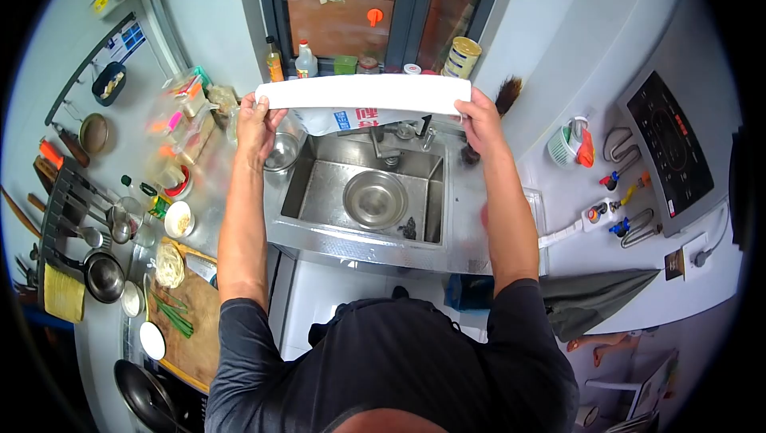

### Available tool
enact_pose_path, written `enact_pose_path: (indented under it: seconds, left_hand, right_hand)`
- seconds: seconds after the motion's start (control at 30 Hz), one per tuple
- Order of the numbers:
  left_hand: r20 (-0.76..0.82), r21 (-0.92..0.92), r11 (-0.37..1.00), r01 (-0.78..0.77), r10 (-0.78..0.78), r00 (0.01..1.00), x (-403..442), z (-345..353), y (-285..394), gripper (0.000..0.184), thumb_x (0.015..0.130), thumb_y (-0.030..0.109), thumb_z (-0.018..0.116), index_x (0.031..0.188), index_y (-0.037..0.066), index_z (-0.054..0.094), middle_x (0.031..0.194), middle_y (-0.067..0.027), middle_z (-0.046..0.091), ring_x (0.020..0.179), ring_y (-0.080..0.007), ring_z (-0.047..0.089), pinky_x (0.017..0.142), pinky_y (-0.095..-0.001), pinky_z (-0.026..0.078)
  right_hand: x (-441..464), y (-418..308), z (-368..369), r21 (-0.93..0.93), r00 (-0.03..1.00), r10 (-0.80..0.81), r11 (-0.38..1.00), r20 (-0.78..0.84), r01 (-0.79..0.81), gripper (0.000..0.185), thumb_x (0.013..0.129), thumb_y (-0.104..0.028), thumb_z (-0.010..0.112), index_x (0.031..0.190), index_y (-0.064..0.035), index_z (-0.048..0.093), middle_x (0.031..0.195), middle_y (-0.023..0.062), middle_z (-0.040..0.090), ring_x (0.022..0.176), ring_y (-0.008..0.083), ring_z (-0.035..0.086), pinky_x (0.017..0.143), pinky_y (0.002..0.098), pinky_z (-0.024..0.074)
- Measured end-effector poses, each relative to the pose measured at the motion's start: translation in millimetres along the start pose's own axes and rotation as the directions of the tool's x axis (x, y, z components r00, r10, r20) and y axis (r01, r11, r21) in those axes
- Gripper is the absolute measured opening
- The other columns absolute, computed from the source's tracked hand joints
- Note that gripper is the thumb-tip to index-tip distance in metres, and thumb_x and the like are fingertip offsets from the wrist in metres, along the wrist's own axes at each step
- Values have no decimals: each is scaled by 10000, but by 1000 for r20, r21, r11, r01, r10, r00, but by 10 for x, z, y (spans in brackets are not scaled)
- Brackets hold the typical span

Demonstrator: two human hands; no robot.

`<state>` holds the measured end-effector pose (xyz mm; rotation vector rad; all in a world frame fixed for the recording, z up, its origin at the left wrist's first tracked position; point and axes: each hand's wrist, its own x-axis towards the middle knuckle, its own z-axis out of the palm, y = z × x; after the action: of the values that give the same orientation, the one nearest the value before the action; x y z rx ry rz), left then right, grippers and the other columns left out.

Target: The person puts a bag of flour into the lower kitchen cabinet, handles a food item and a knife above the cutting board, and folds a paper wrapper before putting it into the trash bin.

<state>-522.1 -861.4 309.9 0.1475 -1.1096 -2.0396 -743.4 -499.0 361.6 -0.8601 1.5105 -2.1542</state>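
A long white strip (363, 91), like folded paper or cloth, is stretched level above the back of the sink. Its left end is pinched in my left hand (257, 123), thumb in front. My right hand (480, 120) grips the right end. Just below the strip shows a plastic wrapper (319, 122) with blue and red print; I cannot tell whether it is joined to the strip. Under my hands lies the steel sink (319, 185), with a metal basin (375, 199) inside and a faucet (388, 154) at its back, partly covered.
Bottles (306, 60) and a yellow can (462, 58) line the windowsill. To the left are a cutting board (201, 329) with green onions (174, 317), a knife (201, 268) and bowls. A metal bowl (281, 154) stands beside the sink. An induction cooktop (670, 142) leans at right.
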Motion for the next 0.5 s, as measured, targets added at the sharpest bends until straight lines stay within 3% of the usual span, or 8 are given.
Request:
enact_pose_path:
  seconds: [0.07,0.1,0.13,0.17,0.23,0.3,0.37,0.5]
  left_hand:
    - [107,-109,994,-18,30,994,-42,37,8,197,916,92,587,1046,92,439,1071,-112,599,1002,-223,613,922,-408,517]
    - [105,-111,994,-23,35,994,-43,35,20,197,916,92,587,1046,92,439,1071,-112,599,1002,-223,613,922,-408,517]
    - [147,-116,993,2,15,989,-51,24,22,195,905,82,600,1027,89,448,1062,-99,599,997,-218,610,936,-410,503]
    - [188,-120,992,29,-6,982,-71,10,19,194,895,72,613,1008,87,457,1053,-87,598,993,-213,607,951,-413,489]
    - [217,-92,995,26,-6,976,-102,-37,10,184,885,61,622,982,88,467,1023,-73,600,979,-208,606,943,-401,487]
    - [244,-66,998,22,-5,970,-89,-188,-20,177,875,50,632,955,88,478,994,-60,602,966,-202,605,936,-390,484]
    - [412,-4,998,55,-49,910,-83,-360,-22,131,895,113,621,895,95,491,912,-46,602,952,-185,604,915,-366,484]
    - [381,16,975,221,-211,900,-252,-351,125,142,919,203,597,880,94,516,888,-48,615,943,-183,613,896,-351,487]
  right_hand:
    - [-6,-31,-126,116,995,71,990,74,-79,387,844,-92,585,1209,23,521,1097,112,633,998,197,611,841,338,493]
    - [-4,-33,-172,224,980,135,961,143,-165,418,828,-88,590,1223,24,514,1135,114,624,1061,215,594,892,375,484]
    - [-30,-119,-131,273,961,257,922,102,-276,427,844,-134,599,1227,29,507,1143,122,621,1053,233,607,910,404,487]
    - [-24,-101,-120,271,960,260,921,103,-278,427,844,-134,599,1227,29,507,1143,122,621,1053,233,607,910,404,487]
    - [15,-34,-106,108,956,287,954,-57,-279,442,872,-189,583,1238,49,509,1148,136,615,1039,221,606,891,345,483]
    - [52,88,-172,62,976,210,977,-60,-206,425,850,-166,616,1208,46,528,1127,129,626,1010,221,618,883,352,494]
    - [42,86,-210,10,990,132,991,-55,-131,409,829,-143,648,1178,43,548,1106,122,637,982,221,630,875,360,504]
    - [-90,18,-251,-93,999,37,995,-2,-37,374,809,-93,653,1145,54,580,1049,126,655,909,192,645,831,324,514]
